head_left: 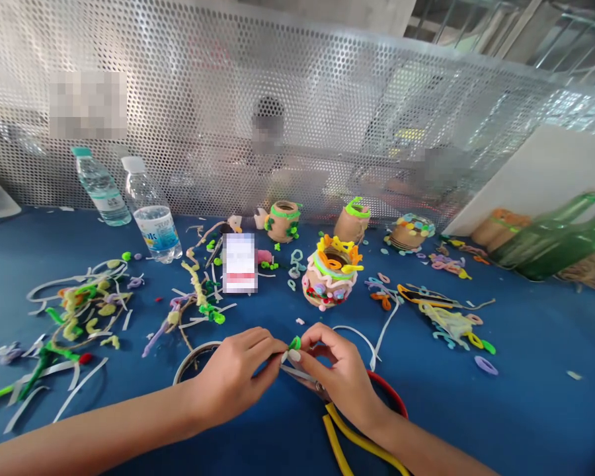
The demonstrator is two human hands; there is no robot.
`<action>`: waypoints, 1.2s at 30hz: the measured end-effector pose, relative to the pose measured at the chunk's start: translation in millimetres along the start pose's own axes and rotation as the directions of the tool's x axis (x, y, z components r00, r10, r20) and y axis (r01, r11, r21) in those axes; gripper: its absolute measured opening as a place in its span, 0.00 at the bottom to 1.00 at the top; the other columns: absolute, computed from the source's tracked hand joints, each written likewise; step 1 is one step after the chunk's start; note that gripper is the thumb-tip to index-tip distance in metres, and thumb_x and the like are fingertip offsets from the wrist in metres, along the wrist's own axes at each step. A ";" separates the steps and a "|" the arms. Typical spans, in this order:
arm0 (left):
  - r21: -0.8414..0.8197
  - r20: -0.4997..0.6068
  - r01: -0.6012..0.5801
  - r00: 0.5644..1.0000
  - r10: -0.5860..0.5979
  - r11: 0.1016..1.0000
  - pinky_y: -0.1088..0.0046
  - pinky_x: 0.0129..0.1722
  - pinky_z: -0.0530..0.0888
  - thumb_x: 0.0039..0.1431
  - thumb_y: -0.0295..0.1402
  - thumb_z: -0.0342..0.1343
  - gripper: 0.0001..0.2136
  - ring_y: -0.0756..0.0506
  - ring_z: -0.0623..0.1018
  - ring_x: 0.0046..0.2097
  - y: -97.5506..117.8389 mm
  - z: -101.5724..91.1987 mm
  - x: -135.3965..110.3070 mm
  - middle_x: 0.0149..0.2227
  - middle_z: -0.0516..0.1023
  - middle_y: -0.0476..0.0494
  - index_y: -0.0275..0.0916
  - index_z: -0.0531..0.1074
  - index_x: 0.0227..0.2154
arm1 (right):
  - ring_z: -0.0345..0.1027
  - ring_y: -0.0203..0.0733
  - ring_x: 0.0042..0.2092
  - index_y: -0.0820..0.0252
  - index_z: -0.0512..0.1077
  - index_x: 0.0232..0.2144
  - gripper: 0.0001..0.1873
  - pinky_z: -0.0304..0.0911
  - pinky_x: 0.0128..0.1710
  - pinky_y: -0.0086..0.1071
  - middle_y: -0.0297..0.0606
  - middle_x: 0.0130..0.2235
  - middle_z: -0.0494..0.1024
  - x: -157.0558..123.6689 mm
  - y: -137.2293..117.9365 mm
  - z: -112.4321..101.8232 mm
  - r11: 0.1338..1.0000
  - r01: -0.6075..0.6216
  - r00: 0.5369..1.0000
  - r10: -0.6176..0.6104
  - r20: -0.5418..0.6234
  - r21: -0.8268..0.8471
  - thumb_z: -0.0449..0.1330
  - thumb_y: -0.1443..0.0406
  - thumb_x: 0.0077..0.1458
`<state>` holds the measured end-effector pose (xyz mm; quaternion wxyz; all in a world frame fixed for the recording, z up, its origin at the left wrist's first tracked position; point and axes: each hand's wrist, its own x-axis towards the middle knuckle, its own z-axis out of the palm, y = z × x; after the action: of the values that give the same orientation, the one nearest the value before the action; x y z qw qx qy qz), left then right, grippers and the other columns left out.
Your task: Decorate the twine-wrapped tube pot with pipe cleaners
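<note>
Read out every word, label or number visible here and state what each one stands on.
"ok" in blue, with any letters before it unclear, on the label of the nearer water bottle.
The farther water bottle's label is too blurred to read.
The pixelated card and the pixelated patch on the perforated metal screen cannot be read.

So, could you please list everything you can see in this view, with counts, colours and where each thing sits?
blue tabletop: one, blue, across the view
perforated metal screen: one, silver, behind the table
people: two, blurred, beyond the screen
water bottles: two, clear, back left
green glass bottles: two, green, far right
decorated pots: four, tan with colourful pipe-cleaner trim, mid-table and back centre
pipe-cleaner scraps: many, mixed colours, scattered left and right
metal ring: one, silver, under the left hand
red ring: one, red, under the right hand
yellow pipe cleaners: two, yellow, front
green pipe-cleaner piece: one, green, between the hands
small scissors: one pair, apparently, silver, between the hands
hands: two, left and right, pinching at front centre
</note>
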<state>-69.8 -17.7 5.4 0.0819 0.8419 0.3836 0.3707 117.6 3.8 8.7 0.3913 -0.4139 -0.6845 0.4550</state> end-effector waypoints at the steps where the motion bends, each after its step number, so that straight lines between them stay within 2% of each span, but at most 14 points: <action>1: -0.004 -0.002 0.014 1.000 -0.014 1.000 0.76 0.30 0.71 0.63 0.27 0.48 0.07 0.49 0.75 0.31 -0.5 0.2 -0.1 0.29 0.75 0.46 0.38 0.70 0.37 | 0.67 0.36 0.31 0.59 0.69 0.27 0.07 0.64 0.34 0.27 0.32 0.29 0.71 0.1 1.6 0.5 1.000 -0.019 1.000 0.019 -0.011 0.008 0.62 0.62 0.52; 5: 0.035 0.019 0.020 1.000 -0.020 0.999 0.76 0.31 0.71 0.65 0.28 0.46 0.07 0.49 0.75 0.32 -2.6 0.6 0.3 0.30 0.75 0.46 0.38 0.70 0.38 | 0.71 0.39 0.35 0.57 0.72 0.39 0.12 0.68 0.36 0.29 0.34 0.33 0.76 0.6 7.3 1.2 0.996 -0.078 0.997 0.079 -0.016 0.044 0.63 0.62 0.50; 7: 0.066 0.046 0.011 0.999 -0.014 0.998 0.76 0.30 0.71 0.65 0.29 0.45 0.08 0.49 0.75 0.31 -4.0 0.5 0.8 0.30 0.74 0.46 0.38 0.69 0.38 | 0.73 0.40 0.36 0.57 0.74 0.39 0.11 0.69 0.37 0.30 0.36 0.35 0.78 0.3 8.2 1.3 0.997 -0.075 0.997 0.075 0.002 0.002 0.62 0.63 0.51; 11: 0.149 0.095 -0.065 0.994 0.051 0.987 0.74 0.30 0.71 0.67 0.29 0.41 0.10 0.48 0.74 0.31 -7.0 -0.5 2.0 0.30 0.73 0.45 0.36 0.69 0.38 | 0.74 0.40 0.35 0.56 0.76 0.38 0.09 0.70 0.37 0.29 0.37 0.38 0.79 -0.1 9.1 2.2 0.995 0.051 0.999 -0.050 0.012 -0.084 0.61 0.66 0.52; 14: 0.255 0.159 -0.151 0.981 0.113 0.955 0.72 0.31 0.72 0.67 0.28 0.39 0.12 0.47 0.74 0.31 -8.0 -1.4 2.4 0.29 0.73 0.44 0.35 0.69 0.37 | 0.75 0.40 0.35 0.56 0.76 0.39 0.10 0.71 0.36 0.29 0.37 0.37 0.79 0.4 12.4 3.0 0.986 0.112 0.994 -0.112 0.003 -0.125 0.61 0.68 0.52; 19: 0.333 0.281 -0.172 0.957 0.076 0.927 0.69 0.29 0.71 0.67 0.27 0.37 0.14 0.45 0.73 0.30 -5.6 -2.2 3.7 0.28 0.73 0.44 0.35 0.69 0.35 | 0.75 0.41 0.34 0.56 0.76 0.40 0.11 0.71 0.39 0.32 0.38 0.36 0.80 0.4 20.7 4.1 0.933 0.254 0.965 -0.263 0.000 -0.253 0.60 0.69 0.53; 21: 0.295 0.299 -0.128 0.954 0.036 0.947 0.69 0.29 0.71 0.67 0.27 0.38 0.14 0.45 0.74 0.30 -3.7 -3.4 5.3 0.28 0.73 0.44 0.35 0.69 0.34 | 0.75 0.42 0.37 0.56 0.76 0.41 0.12 0.70 0.41 0.33 0.40 0.38 0.80 0.1 21.5 3.4 0.892 0.348 0.935 -0.354 0.031 -0.288 0.59 0.69 0.54; 23: 0.171 0.275 0.006 0.960 -0.053 0.985 0.74 0.29 0.71 0.66 0.27 0.40 0.13 0.48 0.74 0.30 -2.1 -5.4 6.9 0.29 0.73 0.46 0.36 0.69 0.33 | 0.75 0.42 0.39 0.56 0.76 0.42 0.12 0.70 0.41 0.32 0.41 0.38 0.80 0.2 19.3 2.0 0.872 0.405 0.913 -0.400 0.077 -0.275 0.58 0.69 0.56; 25: 0.027 0.228 0.136 0.964 -0.138 0.990 0.78 0.29 0.71 0.66 0.28 0.44 0.10 0.50 0.75 0.30 -2.0 -8.2 7.6 0.30 0.74 0.48 0.37 0.70 0.33 | 0.74 0.42 0.38 0.56 0.76 0.42 0.12 0.70 0.39 0.31 0.41 0.37 0.79 1.0 15.0 0.0 0.895 0.381 0.924 -0.367 0.105 -0.231 0.57 0.68 0.57; 26: -0.012 0.209 0.160 0.966 -0.154 0.987 0.78 0.29 0.71 0.65 0.28 0.46 0.08 0.51 0.75 0.31 -2.7 -9.7 7.4 0.30 0.74 0.49 0.38 0.70 0.34 | 0.74 0.41 0.38 0.56 0.77 0.41 0.12 0.70 0.38 0.31 0.40 0.37 0.79 1.6 12.8 -0.9 0.916 0.343 0.939 -0.329 0.101 -0.207 0.58 0.68 0.56; 28: 0.008 0.162 0.087 0.983 -0.087 0.996 0.77 0.32 0.72 0.64 0.31 0.48 0.07 0.50 0.76 0.33 -5.3 -13.0 6.0 0.34 0.75 0.47 0.38 0.69 0.41 | 0.75 0.41 0.37 0.57 0.78 0.40 0.11 0.70 0.37 0.30 0.39 0.36 0.80 3.3 9.9 -2.3 0.957 0.247 0.969 -0.239 0.068 -0.154 0.59 0.68 0.54; 30: 0.132 0.117 -0.086 0.991 0.071 0.987 0.74 0.33 0.73 0.65 0.30 0.47 0.09 0.48 0.76 0.35 -8.2 -16.5 4.4 0.36 0.75 0.44 0.37 0.67 0.46 | 0.75 0.41 0.36 0.57 0.78 0.39 0.12 0.71 0.36 0.30 0.39 0.35 0.80 5.1 9.9 -2.9 0.981 0.165 0.986 -0.162 0.036 -0.100 0.60 0.67 0.52; 33: 0.319 0.116 -0.322 0.947 0.301 0.891 0.71 0.33 0.74 0.66 0.26 0.42 0.11 0.47 0.76 0.34 -9.5 -21.9 3.8 0.34 0.76 0.42 0.35 0.68 0.45 | 0.75 0.40 0.33 0.58 0.78 0.40 0.13 0.71 0.34 0.31 0.38 0.33 0.81 6.6 12.7 -2.3 0.996 0.075 0.997 -0.074 0.025 -0.042 0.60 0.66 0.50; 36: 0.408 0.122 -0.411 0.910 0.397 0.815 0.71 0.33 0.74 0.65 0.25 0.41 0.11 0.47 0.76 0.33 -6.9 -25.3 5.6 0.32 0.75 0.42 0.33 0.69 0.41 | 0.76 0.41 0.34 0.59 0.75 0.42 0.15 0.72 0.36 0.32 0.37 0.33 0.81 6.0 12.2 -0.9 0.999 0.031 0.999 -0.032 0.024 0.016 0.61 0.65 0.49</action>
<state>-88.9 -12.7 23.6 -0.1780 0.9068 0.2664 0.2739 118.9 12.6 -1.6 0.3934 -0.3946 -0.6919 0.4591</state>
